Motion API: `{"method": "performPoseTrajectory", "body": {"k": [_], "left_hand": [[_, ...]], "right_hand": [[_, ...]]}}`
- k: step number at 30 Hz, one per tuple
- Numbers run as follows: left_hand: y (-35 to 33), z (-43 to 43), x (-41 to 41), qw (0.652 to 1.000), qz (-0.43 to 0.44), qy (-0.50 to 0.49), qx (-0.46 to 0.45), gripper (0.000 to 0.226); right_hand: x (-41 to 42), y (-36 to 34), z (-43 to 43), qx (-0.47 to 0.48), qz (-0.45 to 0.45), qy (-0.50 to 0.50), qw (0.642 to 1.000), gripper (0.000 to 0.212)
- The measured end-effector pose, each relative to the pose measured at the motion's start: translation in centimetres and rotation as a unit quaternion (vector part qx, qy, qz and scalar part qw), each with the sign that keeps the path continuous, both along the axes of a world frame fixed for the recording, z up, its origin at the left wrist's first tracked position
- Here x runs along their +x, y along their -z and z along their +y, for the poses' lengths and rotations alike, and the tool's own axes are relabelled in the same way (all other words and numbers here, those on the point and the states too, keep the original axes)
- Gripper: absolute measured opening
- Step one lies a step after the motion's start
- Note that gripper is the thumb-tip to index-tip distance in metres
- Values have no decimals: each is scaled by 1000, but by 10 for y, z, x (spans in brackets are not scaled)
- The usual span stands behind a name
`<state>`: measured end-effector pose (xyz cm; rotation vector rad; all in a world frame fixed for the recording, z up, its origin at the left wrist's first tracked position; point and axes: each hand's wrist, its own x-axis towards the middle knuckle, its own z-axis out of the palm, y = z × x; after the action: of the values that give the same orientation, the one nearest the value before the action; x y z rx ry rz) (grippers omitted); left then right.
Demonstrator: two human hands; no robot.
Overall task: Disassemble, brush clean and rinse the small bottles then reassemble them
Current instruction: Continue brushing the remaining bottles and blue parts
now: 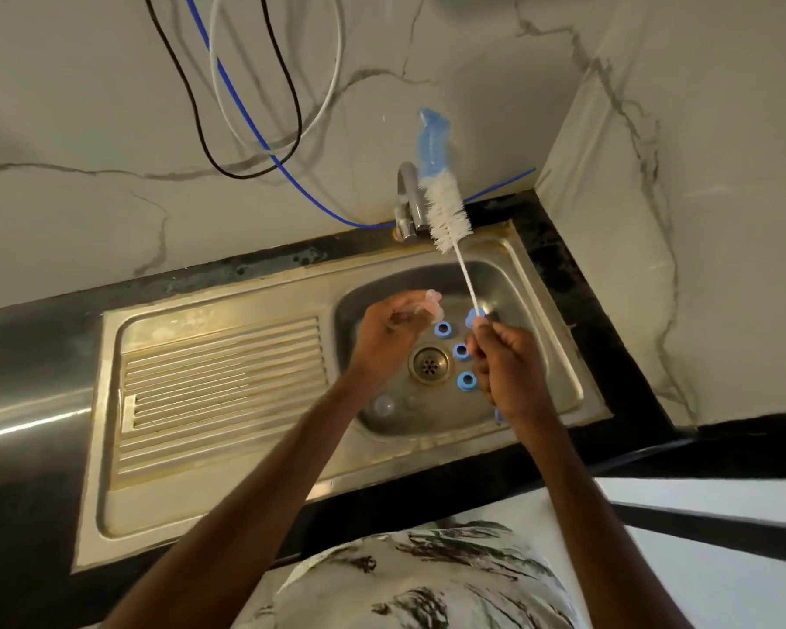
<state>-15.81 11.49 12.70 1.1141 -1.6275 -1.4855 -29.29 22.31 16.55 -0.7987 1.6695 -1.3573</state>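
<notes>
The head camera looks down at a steel sink (pixel 550 320) set in a black tabletop (pixel 559 247). The left hand (pixel 389 331) is over the bowl. Its fingers (pixel 407 311) are curled and pinch a small clear piece (pixel 429 304). The piece is blurry, so I cannot tell which bottle part it is. The right hand (pixel 507 370) is near it, over the right side of the bowl. Its fingers are closed tight round the thin wire end of a brush (pixel 448 215). The brush points up and away. It has white bristles and a blue tip, and it is in front of the tap (pixel 407 192). Blue rings (pixel 467 381) lie in the bowl by the drain (pixel 429 365), between the two hands. Small clear caps (pixel 384 405) lie in the bowl too, close to the left arm. Black, white and blue wires (pixel 271 154) hang on the wall behind.
</notes>
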Motion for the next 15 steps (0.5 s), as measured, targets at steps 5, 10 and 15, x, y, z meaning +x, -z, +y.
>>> {"method": "performPoseTrajectory", "body": {"k": [5, 10, 15], "left_hand": [[41, -3, -3, 987, -158, -8, -40, 14], [106, -11, -8, 960, -272, 50, -33, 10], [162, -26, -29, 903, -413, 117, -24, 6]], "right_hand": [[-12, 19, -7, 21, -61, 58, 996, 39], [-27, 59, -19, 74, -97, 91, 988, 43], [-38, 95, -26, 105, -132, 100, 981, 40]]}}
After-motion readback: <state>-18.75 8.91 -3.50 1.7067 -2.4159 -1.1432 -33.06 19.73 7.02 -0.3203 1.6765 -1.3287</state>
